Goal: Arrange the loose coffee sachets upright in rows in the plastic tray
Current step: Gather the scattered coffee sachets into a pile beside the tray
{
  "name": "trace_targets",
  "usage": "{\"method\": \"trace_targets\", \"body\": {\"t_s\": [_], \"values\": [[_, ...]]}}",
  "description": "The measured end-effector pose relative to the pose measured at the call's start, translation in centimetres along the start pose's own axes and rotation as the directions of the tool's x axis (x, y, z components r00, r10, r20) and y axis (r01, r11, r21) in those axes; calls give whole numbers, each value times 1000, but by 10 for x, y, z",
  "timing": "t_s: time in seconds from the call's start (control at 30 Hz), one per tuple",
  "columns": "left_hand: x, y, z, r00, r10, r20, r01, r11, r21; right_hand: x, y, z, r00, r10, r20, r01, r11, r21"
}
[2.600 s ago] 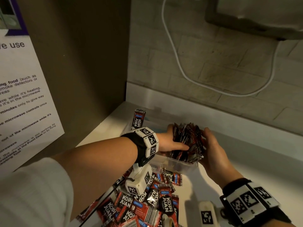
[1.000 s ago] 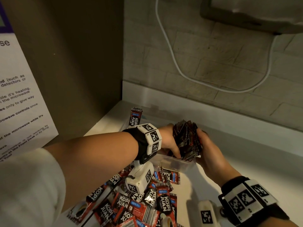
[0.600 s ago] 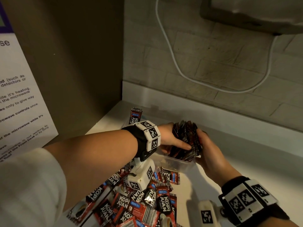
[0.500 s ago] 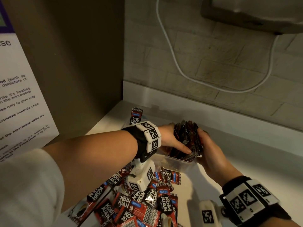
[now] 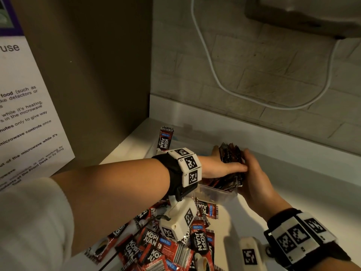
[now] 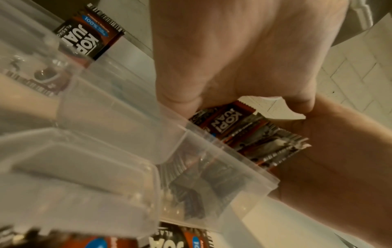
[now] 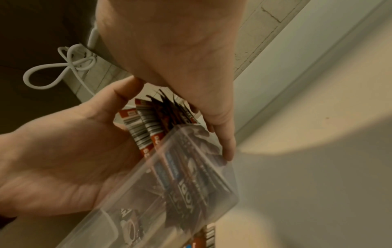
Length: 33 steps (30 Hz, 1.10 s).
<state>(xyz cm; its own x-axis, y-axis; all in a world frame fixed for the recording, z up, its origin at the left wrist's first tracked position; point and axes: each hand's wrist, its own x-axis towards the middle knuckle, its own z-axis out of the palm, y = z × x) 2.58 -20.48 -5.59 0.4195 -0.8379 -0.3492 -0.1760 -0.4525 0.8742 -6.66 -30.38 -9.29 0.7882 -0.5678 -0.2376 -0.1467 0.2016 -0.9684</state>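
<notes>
A bundle of red-and-black coffee sachets stands upright at the right end of the clear plastic tray. My left hand grips its left side, with the thumb lying across the front. Pressed against the bundle's right side is my right hand, fingers curled over the top. In the left wrist view the sachet bundle sticks up above the tray rim. The right wrist view shows the sachet bundle between both hands, its lower part behind the tray wall. Loose sachets lie heaped in front of the tray.
One sachet stands alone at the tray's far left end. A brick wall with a white cable rises behind the white counter. A dark panel with a printed notice closes off the left side.
The left thumb has slid across the front of the bundle to meet the right hand. The bundle is squeezed tighter and sits a little lower in the tray.
</notes>
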Motion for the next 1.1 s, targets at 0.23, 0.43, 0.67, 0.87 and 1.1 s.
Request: {"method": "trace_targets", "body": {"t_s": [0.23,0.43,0.67,0.87,1.1], "values": [[-1,2,-5,996,-90,24,92,985,-148,-5,-3,1,1000,9,-21,-10,999,-34],[8,-5,-6,993,-106,60,116,973,-201,-9,-5,4,1000,-11,-15,10,998,-61],[-15,5,-16,978,-204,35,207,962,-180,-10,-7,3,999,5,-49,-7,999,-50],[-31,13,-17,981,-192,34,195,968,-157,-17,-15,8,994,22,-108,-28,998,-50],[-43,1,-46,986,53,-159,-3,954,299,-47,-45,1,893,-340,-294,252,921,-297]]}}
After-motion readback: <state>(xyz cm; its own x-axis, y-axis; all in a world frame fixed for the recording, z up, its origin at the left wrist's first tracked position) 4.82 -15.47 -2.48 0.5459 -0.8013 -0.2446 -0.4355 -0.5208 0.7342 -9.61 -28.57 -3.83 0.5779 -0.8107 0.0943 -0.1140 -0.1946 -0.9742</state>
